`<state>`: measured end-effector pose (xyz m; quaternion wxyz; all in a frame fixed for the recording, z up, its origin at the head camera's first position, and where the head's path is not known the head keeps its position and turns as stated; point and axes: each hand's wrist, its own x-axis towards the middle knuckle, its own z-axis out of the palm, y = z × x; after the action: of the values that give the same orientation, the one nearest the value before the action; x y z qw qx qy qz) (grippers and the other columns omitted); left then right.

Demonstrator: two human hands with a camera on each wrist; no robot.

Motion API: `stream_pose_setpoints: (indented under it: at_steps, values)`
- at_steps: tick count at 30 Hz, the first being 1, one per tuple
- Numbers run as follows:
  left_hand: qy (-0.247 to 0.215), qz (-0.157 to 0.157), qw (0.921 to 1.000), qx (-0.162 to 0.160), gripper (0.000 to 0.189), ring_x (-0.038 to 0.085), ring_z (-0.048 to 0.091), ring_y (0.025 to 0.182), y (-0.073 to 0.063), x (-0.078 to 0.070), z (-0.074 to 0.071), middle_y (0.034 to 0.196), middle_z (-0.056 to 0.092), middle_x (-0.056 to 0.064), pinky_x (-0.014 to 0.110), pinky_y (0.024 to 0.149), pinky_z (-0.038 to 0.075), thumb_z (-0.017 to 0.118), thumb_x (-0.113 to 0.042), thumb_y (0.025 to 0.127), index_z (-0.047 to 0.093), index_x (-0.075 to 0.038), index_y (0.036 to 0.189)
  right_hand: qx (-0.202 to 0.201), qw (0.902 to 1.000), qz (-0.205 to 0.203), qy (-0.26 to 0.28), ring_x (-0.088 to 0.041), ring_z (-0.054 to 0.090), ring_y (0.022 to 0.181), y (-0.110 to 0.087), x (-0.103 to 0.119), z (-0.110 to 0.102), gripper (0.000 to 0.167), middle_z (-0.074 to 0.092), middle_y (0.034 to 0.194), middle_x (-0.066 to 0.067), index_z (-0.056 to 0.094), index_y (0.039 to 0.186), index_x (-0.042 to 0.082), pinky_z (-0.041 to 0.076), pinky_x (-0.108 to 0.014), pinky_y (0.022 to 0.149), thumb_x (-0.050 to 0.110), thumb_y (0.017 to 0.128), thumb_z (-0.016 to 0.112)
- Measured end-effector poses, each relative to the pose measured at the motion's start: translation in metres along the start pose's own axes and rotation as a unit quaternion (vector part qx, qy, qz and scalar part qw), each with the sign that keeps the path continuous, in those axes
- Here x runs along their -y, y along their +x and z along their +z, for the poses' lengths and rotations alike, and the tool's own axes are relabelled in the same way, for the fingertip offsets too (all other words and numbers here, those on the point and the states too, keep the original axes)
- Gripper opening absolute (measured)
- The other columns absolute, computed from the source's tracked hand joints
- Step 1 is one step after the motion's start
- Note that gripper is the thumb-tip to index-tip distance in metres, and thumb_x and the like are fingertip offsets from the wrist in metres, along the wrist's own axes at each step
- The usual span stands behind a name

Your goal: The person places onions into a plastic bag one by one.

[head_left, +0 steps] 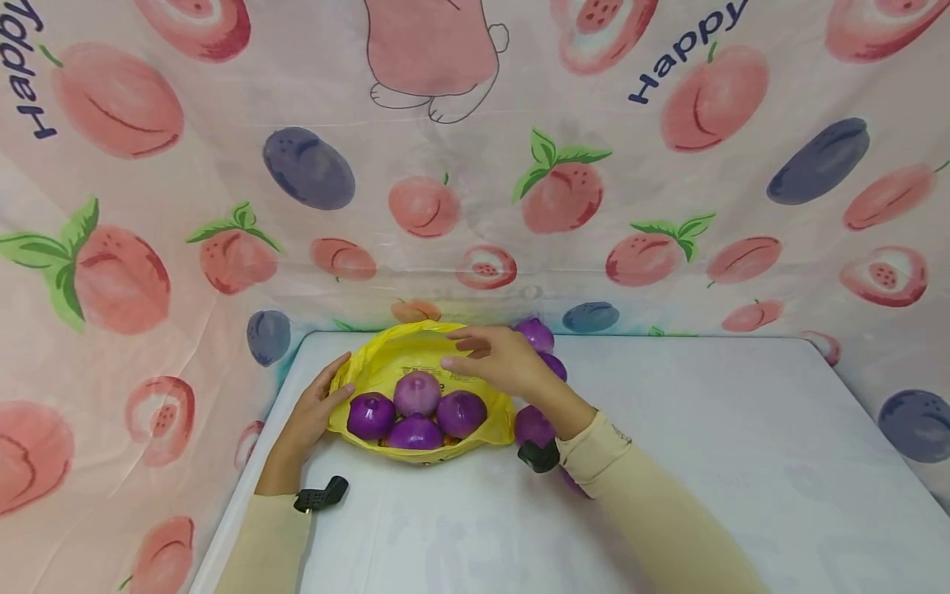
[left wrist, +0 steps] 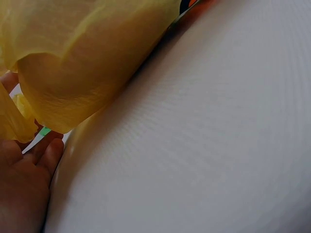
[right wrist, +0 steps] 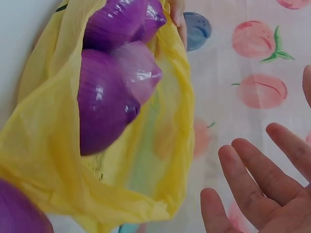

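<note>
A yellow plastic bag (head_left: 501, 419) lies with its mouth spread wide, several glossy purple onions (head_left: 416, 393) inside it. At its left edge my left hand (head_left: 306, 421) holds the rim, thumb over the inner side; the left wrist view shows a fold of yellow plastic (left wrist: 10, 119) between the thumb and fingers. My right hand (head_left: 505, 360) hovers over the bag's right side with spread fingers and nothing in them. In the right wrist view those fingers (right wrist: 245, 182) stand apart from the bag's rim, near the onions (right wrist: 104, 104) in its mouth.
More purple onions (head_left: 534, 426) sit in a row right of the bag, partly hidden by my right forearm. The white table (head_left: 705, 462) ends at a fruit-printed cloth (head_left: 460, 148) behind and at the sides.
</note>
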<state>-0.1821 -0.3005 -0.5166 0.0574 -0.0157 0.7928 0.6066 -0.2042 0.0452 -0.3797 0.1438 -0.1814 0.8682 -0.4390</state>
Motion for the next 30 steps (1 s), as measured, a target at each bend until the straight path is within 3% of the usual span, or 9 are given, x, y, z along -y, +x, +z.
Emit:
stream_pose_setpoints:
  at_steps: [13, 19, 30]
  values:
    - [0.004, 0.006, 1.0000, 0.001, 0.062, 0.032, 0.015, 0.159, 0.001, 0.001, -0.001, 0.171, 0.020, 0.006, 0.055, 0.127, 0.018, 0.057, -0.026, 0.105, 0.032, -0.027, 0.162, -0.003, 0.9999, -0.007, 0.012, -0.029, 0.062, 0.128, -0.022, -0.008, -0.039, 0.058, 0.067, 0.136, -0.004, 0.063, 0.139, 0.028, 0.049, -0.051, 0.110, 0.055, 0.090, 0.072]
    - [0.002, 0.003, 1.0000, 0.002, 0.062, 0.032, 0.015, 0.159, 0.001, -0.001, -0.001, 0.171, 0.020, 0.006, 0.055, 0.127, 0.017, 0.056, -0.025, 0.105, 0.031, -0.026, 0.162, -0.008, 0.9998, 0.012, 0.015, -0.027, 0.061, 0.129, -0.029, -0.016, -0.050, 0.058, 0.066, 0.137, -0.001, 0.062, 0.139, 0.031, 0.048, -0.052, 0.110, 0.057, 0.089, 0.072]
    - [0.003, -0.001, 1.0000, 0.002, 0.062, 0.032, 0.017, 0.158, -0.001, -0.002, -0.001, 0.171, 0.021, 0.006, 0.055, 0.126, 0.021, 0.057, -0.027, 0.105, 0.032, -0.026, 0.162, -0.027, 0.9996, 0.010, -0.004, -0.029, 0.061, 0.128, -0.043, -0.039, -0.067, 0.054, 0.068, 0.135, -0.003, 0.063, 0.138, 0.026, 0.051, -0.054, 0.107, 0.051, 0.091, 0.073]
